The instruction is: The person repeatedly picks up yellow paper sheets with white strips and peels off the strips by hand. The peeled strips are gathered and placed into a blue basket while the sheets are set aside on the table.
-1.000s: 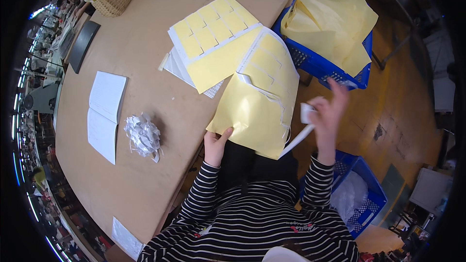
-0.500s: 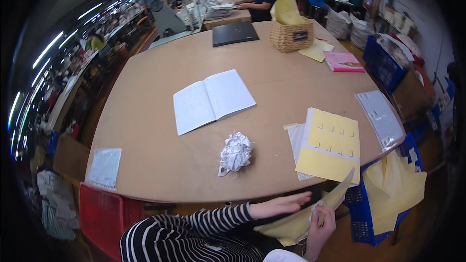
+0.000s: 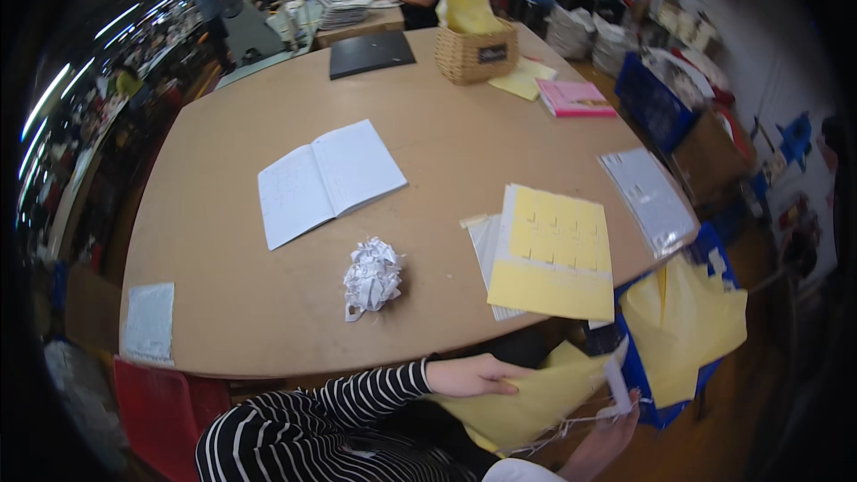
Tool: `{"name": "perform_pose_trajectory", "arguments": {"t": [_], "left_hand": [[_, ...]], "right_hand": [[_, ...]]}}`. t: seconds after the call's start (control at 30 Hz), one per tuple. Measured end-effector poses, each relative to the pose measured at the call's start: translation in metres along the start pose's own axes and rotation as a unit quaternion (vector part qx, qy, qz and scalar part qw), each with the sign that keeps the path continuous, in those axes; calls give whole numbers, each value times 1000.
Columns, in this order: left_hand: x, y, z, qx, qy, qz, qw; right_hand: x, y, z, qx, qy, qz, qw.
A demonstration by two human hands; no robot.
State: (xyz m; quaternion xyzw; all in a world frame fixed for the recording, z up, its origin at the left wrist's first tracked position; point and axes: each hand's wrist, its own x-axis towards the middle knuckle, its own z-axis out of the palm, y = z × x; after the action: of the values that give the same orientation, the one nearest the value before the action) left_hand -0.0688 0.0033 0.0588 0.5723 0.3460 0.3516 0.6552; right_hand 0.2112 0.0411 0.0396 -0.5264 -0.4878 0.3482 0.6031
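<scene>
Over my lap at the table's near edge lies a limp yellow sheet (image 3: 536,400). My left hand (image 3: 478,376) is closed on its upper edge, thumb on top. At the sheet's right end my right hand (image 3: 611,433) pinches a white paper strip (image 3: 616,384), its fingers partly blurred. Thin white shreds (image 3: 564,428) trail between the strip and the sheet. Just beyond, on the table, a yellow sheet with rows of small cut marks (image 3: 558,286) rests on white paper. A crumpled heap of white paper strips (image 3: 372,277) sits left of it.
An open notebook (image 3: 357,170) lies mid-table. A wicker basket (image 3: 473,55), pink booklet (image 3: 576,98) and black flat board (image 3: 370,54) are toward the back. A blue crate (image 3: 714,254) with yellow sheets stands at the right, a red chair (image 3: 161,411) at the left.
My left hand, open above the sheet before, now grips it. My right hand has moved right with the white strip, which now stands out from the sheet. The view has shifted right.
</scene>
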Motion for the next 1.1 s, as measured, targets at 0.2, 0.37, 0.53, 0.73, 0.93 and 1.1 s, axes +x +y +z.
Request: {"name": "perform_pose_trajectory", "arguments": {"t": [0.2,0.37,0.53,0.73,0.93,1.1], "left_hand": [[-20,-17,-11,-67,16,-167,984],[-30,-39,-13,-214,105,-149,960],[-33,-46,-19,-242,134,-101,956],[-37,-47,-32,-237,182,-64,952],[-23,-31,-31,-221,255,-19,941],[0,-23,-13,-174,350,15,921]], "right_hand": [[9,28,-32,399,25,199,895],[21,49,-95,625,124,150,756],[29,60,-177,672,85,49,734],[23,51,-250,576,235,-19,783],[20,34,-212,57,337,-45,939],[0,-1,-132,307,-13,-85,948]]}}
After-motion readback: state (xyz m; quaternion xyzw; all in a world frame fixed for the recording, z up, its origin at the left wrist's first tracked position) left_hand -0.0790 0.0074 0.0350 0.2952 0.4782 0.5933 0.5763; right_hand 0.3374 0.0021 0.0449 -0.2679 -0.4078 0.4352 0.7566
